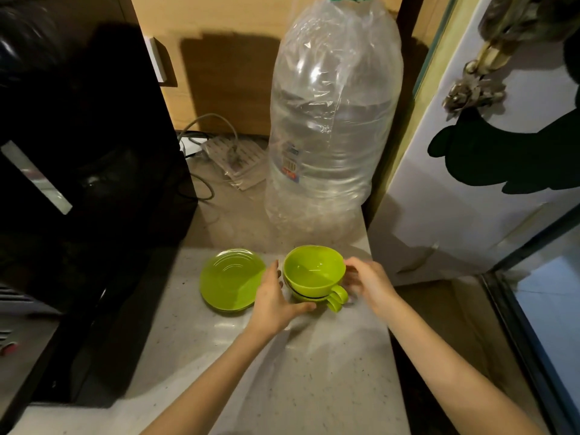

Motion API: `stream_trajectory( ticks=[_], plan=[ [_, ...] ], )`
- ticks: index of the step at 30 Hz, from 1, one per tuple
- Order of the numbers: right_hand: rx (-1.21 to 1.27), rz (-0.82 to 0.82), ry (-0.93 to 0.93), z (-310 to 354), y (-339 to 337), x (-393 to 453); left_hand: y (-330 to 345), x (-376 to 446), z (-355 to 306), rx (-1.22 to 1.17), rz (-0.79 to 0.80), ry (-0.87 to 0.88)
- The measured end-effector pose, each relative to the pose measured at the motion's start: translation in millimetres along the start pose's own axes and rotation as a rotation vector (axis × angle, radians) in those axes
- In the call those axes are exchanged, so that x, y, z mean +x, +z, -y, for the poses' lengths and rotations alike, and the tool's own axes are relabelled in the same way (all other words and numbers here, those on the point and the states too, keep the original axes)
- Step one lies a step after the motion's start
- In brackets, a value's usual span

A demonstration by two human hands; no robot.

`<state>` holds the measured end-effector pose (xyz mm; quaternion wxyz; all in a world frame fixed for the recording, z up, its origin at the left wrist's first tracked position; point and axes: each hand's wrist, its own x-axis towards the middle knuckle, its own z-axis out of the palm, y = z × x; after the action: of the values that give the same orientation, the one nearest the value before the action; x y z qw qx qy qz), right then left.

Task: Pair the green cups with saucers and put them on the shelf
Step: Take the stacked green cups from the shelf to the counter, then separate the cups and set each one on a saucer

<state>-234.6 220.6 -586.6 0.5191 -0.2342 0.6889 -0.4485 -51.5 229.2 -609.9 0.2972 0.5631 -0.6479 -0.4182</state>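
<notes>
Two green cups [314, 273] sit nested in a stack on the pale speckled counter [301, 372], handles pointing to the near right. Just left of them lies a small stack of green saucers [229, 277]. My left hand [276, 301] wraps the lower cup from the left, thumb under its near side. My right hand [367, 281] touches the top cup's right rim with its fingertips.
A large clear water bottle wrapped in plastic film [332, 120] stands right behind the cups. A black appliance [78, 152] fills the left side. Cables and a power strip [229, 155] lie at the back. A white door [489, 152] bounds the right.
</notes>
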Motion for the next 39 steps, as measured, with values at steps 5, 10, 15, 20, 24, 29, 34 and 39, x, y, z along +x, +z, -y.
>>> stream_trajectory(
  ticks=[5,10,15,20,24,29,34,39],
  plan=[
    [-0.597,-0.129,-0.518,28,31,-15,-52,-10,5,0.059,-0.231,0.089],
    [-0.595,0.173,-0.697,25,93,-33,-82,-8,34,0.219,-0.261,-0.059],
    [-0.69,0.324,-0.476,-5,140,-28,-89,-2,53,0.356,-0.101,-0.155],
    [-0.803,0.323,-0.369,-31,150,-24,-87,-1,61,0.37,-0.1,-0.15],
    [-0.74,0.318,-0.346,-36,147,-27,-84,-2,62,0.344,-0.146,-0.131],
    [-0.641,0.304,-0.375,-31,142,-38,-84,-9,61,0.322,-0.197,-0.088],
    [-0.598,0.313,-0.447,-33,132,-60,-91,-29,58,0.295,-0.26,0.039],
    [-0.567,0.307,-0.492,-49,115,-85,-93,-65,52,0.283,-0.266,0.073]
  ],
)
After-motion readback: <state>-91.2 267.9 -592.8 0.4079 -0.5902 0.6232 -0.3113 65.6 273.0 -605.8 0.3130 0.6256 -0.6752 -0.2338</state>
